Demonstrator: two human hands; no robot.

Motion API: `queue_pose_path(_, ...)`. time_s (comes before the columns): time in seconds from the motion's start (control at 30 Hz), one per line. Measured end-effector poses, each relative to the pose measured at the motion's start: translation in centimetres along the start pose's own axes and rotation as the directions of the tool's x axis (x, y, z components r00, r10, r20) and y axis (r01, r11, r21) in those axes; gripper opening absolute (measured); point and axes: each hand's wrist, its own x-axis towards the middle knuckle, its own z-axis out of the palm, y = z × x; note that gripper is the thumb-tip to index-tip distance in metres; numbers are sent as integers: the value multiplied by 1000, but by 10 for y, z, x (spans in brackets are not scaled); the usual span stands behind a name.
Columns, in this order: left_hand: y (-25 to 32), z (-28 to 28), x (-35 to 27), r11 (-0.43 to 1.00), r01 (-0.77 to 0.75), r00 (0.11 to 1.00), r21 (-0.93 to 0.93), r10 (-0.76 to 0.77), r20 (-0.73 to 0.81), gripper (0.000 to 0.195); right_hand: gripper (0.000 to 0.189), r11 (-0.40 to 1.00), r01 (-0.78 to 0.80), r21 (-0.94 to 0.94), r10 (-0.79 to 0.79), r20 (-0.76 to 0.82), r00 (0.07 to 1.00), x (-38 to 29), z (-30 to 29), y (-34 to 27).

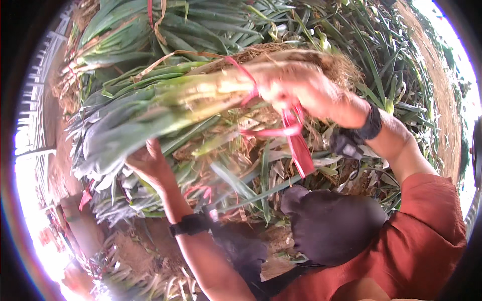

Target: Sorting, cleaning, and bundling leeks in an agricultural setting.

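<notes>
A thick bundle of long green onions or leeks (180, 94) lies across the view, its leaves to the left and its pale stems and roots to the right. My right hand (301, 88) grips the stems near the roots, somewhat blurred. A pink tie strip (246, 79) wraps the stems beside that hand. Below it hangs a loose pink strip (300, 154); whether my fingers hold it cannot be told. My left hand (152, 167) is under the leafy end, supporting it, with some fingers hidden behind the leaves.
Another tied bundle (124, 37) lies at the upper left. Loose green stalks (369, 49) spread across the upper right, and cut leaves and debris (241, 192) cover the ground below. My dark-clad knee (335, 225) is close underneath. A white railing (37, 98) runs along the left.
</notes>
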Motion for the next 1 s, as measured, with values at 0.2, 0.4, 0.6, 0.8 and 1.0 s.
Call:
queue_pose_path(0.2,58,99,101,753,-125,973,646,-33,227,71,31,933,-20,360,44,-58,997,69,-115,-21)
queue_pose_path(0.4,61,164,108,629,-238,963,741,53,264,66,41,975,209,-73,-221,-359,907,35,-127,20)
queue_pose_path(0.6,27,184,150,725,-371,907,580,149,393,70,28,846,-489,-213,343,-485,805,-17,-84,87)
queue_pose_path(0.8,1,167,182,842,-395,808,366,130,574,77,53,552,-196,-811,77,-185,980,11,-39,153)
queue_pose_path(1.0,30,141,161,919,-284,695,273,2,719,72,42,519,-135,-844,13,-151,989,61,-30,160)
